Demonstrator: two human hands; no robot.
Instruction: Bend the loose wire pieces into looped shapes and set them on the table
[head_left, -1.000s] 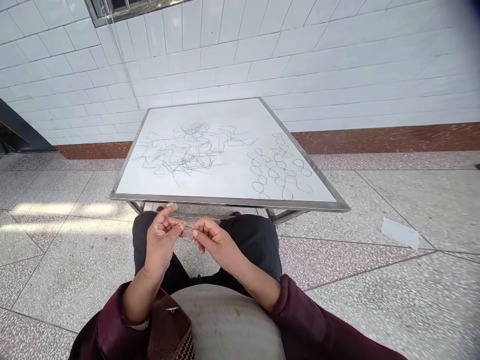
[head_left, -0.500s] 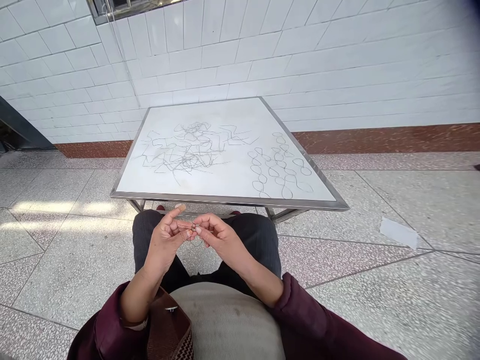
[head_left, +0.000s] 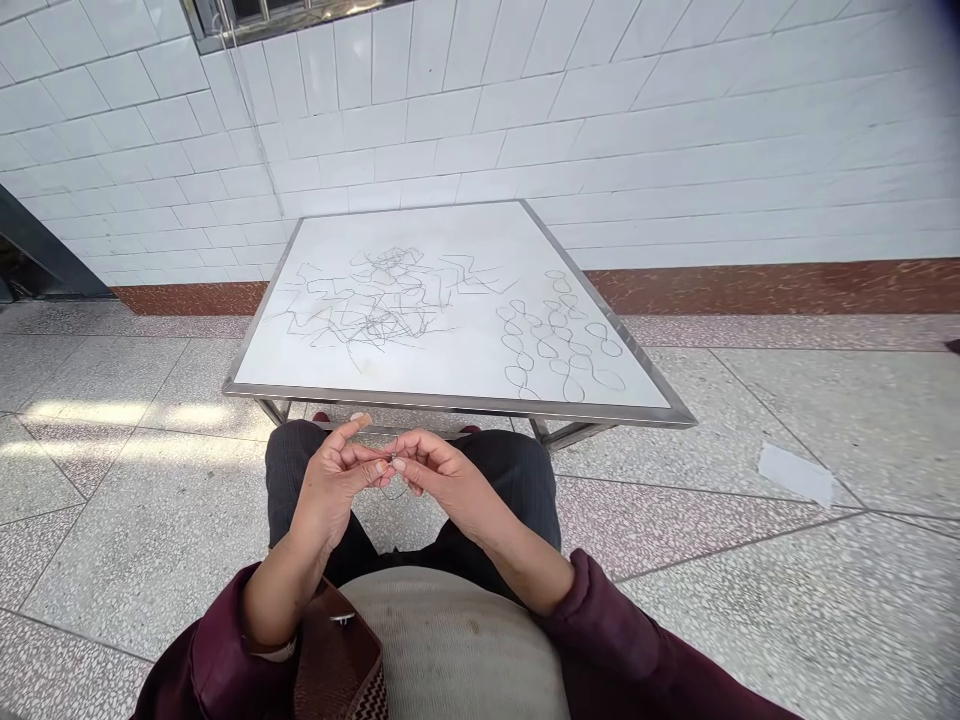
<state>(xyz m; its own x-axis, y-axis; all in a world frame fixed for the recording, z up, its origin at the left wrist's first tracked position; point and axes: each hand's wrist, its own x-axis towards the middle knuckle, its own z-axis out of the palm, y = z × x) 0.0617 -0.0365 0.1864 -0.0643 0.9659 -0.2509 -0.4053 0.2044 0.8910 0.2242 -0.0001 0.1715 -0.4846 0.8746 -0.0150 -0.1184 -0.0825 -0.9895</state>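
My left hand (head_left: 341, 470) and my right hand (head_left: 431, 468) meet above my lap, both pinching one thin dark wire (head_left: 395, 493). A loop of it hangs below the fingertips, and a short end sticks up between them. The exact crossing of the wire is hidden by the fingers. Ahead on the white table, a tangled heap of loose bent wires (head_left: 382, 315) lies at the left and middle. Several wires shaped into linked loops (head_left: 559, 330) lie at the table's right side.
The low table (head_left: 450, 397) has a metal rim and stands against a white tiled wall (head_left: 480, 130). A white strip (head_left: 795, 474) lies on the speckled floor at the right. My knees (head_left: 517, 480) are just below the table's near edge. A brown strap (head_left: 337, 650) hangs at my left.
My hands stay close together, with small finger movements at the pinch. The wire has turned a little, and its loop now hangs more plainly below the fingers. The view has shifted slightly.
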